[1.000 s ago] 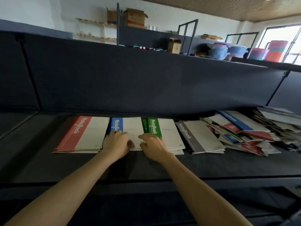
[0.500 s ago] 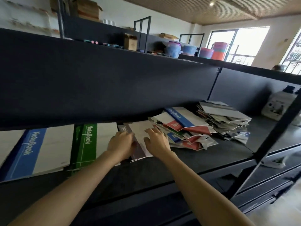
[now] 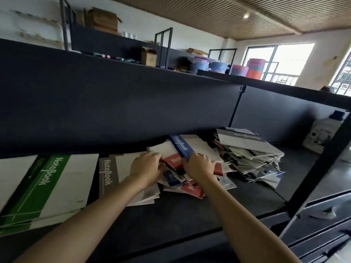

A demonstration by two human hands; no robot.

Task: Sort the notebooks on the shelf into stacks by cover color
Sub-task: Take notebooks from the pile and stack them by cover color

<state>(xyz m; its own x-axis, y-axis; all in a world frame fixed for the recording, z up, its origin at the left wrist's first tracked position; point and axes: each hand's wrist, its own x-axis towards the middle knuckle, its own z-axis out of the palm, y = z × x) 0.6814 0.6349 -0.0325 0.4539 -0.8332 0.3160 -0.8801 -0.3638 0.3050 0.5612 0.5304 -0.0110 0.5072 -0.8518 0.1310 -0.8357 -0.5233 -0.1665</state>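
On the dark shelf point(image 3: 190, 211) lie sorted stacks: a green notebook stack point(image 3: 47, 186) at the left and a grey notebook stack point(image 3: 110, 175) beside it. A jumbled pile of mixed notebooks point(image 3: 191, 186) sits in the middle. On top of it lies a blue notebook point(image 3: 180, 145) over a red notebook point(image 3: 173, 161). My right hand point(image 3: 199, 165) grips the near end of the blue notebook. My left hand point(image 3: 147, 166) rests with curled fingers on the pile's left edge, at a white cover point(image 3: 163, 149).
A second messy heap of notebooks point(image 3: 248, 154) lies to the right. A white bottle point(image 3: 321, 133) stands at the far right behind a black upright post point(image 3: 313, 168). The upper shelf board point(image 3: 114, 103) overhangs the stacks. Boxes and coloured tubs sit beyond.
Both hands moved right from the grey stack onto the jumbled pile. My right hand took hold of the blue notebook. The view swung further right.
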